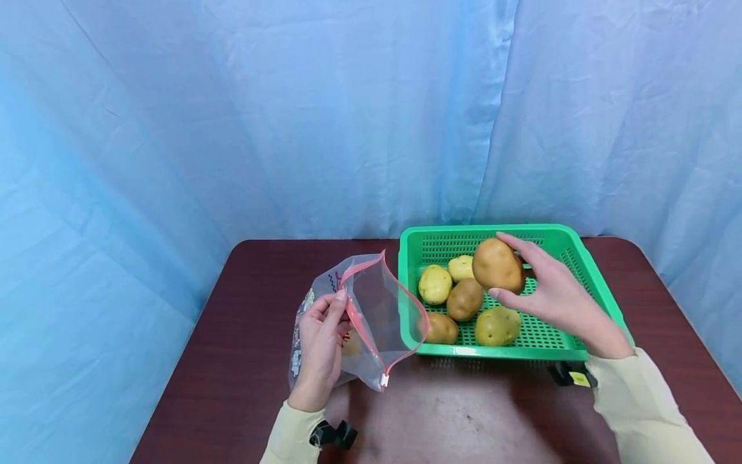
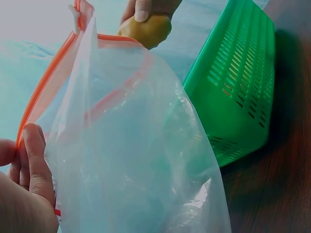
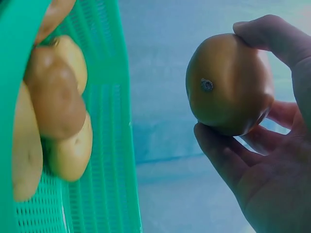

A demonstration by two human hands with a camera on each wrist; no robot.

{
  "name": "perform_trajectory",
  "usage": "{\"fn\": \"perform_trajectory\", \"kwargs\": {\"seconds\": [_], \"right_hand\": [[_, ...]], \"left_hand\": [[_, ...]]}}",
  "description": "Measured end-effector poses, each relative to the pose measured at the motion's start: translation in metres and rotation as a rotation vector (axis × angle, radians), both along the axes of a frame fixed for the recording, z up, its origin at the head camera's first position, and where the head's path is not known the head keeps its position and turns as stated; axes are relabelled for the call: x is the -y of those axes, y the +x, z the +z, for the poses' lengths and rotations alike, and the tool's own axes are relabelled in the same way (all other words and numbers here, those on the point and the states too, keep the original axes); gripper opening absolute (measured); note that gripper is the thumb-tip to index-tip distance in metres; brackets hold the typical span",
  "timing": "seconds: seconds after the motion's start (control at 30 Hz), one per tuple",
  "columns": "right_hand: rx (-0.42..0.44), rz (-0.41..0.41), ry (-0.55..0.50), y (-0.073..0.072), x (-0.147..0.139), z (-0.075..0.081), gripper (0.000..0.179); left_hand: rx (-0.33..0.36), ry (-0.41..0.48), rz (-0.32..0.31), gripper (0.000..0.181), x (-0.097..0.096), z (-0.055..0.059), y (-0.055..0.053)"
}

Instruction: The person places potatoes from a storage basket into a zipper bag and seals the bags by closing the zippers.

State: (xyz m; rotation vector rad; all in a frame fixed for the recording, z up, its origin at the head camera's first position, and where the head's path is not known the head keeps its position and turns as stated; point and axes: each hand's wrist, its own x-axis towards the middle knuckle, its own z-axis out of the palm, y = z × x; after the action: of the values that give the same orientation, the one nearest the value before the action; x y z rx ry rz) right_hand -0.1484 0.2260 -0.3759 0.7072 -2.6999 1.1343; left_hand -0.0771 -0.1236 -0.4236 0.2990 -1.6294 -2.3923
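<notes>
My left hand [image 1: 319,345] pinches the pink rim of a clear zipper bag [image 1: 377,309] between thumb and fingers. The bag's mouth gapes toward the basket, and a white slider [image 1: 385,380] sits at its near corner. Printed figures show on the bag's left side. Over the green basket [image 1: 481,350], my right hand [image 1: 556,293] holds a large brown potato [image 1: 496,264], thumb on one side and fingers on the other. In the right wrist view this potato [image 3: 228,85] shows a small dark spot on its skin. Several yellow and brown potatoes [image 1: 465,299] lie in the basket.
The basket stands at the back right of a dark red-brown table [image 1: 243,361], its left wall close beside the bag. A pale blue curtain [image 1: 348,116] hangs behind the table and at both sides. A black wrist device [image 1: 333,435] is on the left sleeve.
</notes>
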Motion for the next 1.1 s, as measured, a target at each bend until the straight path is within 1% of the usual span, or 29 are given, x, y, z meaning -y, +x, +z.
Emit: {"fn": "perform_trajectory", "kwargs": {"seconds": [0.1, 0.3, 0.53, 0.7, 0.77, 0.93, 1.0, 1.1], "right_hand": [[-0.022, 0.003, -0.022, 0.007, 0.007, -0.002, 0.089], [-0.084, 0.024, -0.08, 0.022, 0.024, -0.007, 0.091], [-0.081, 0.015, -0.168, 0.036, 0.05, -0.009, 0.096], [-0.127, 0.019, -0.174, 0.043, 0.069, -0.014, 0.096], [-0.145, 0.046, -0.2, 0.044, 0.078, -0.017, 0.098], [-0.144, 0.159, -0.311, 0.048, 0.102, -0.023, 0.098], [-0.155, 0.179, -0.31, 0.049, 0.111, -0.025, 0.096], [-0.168, 0.189, -0.288, 0.05, 0.121, -0.027, 0.095]], "left_hand": [[0.001, -0.005, -0.002, 0.018, 0.0, 0.0, 0.0], [-0.004, -0.003, 0.008, 0.018, 0.001, -0.001, 0.005], [-0.003, 0.016, -0.004, 0.016, 0.0, -0.001, 0.005], [0.009, 0.019, -0.009, 0.016, 0.0, -0.001, 0.005], [0.013, 0.015, -0.008, 0.017, 0.0, -0.001, 0.005], [0.015, 0.01, -0.007, 0.018, 0.0, -0.001, 0.006], [0.01, 0.016, -0.009, 0.017, 0.0, -0.002, 0.006], [0.006, 0.027, -0.008, 0.017, 0.0, -0.002, 0.006]]}}
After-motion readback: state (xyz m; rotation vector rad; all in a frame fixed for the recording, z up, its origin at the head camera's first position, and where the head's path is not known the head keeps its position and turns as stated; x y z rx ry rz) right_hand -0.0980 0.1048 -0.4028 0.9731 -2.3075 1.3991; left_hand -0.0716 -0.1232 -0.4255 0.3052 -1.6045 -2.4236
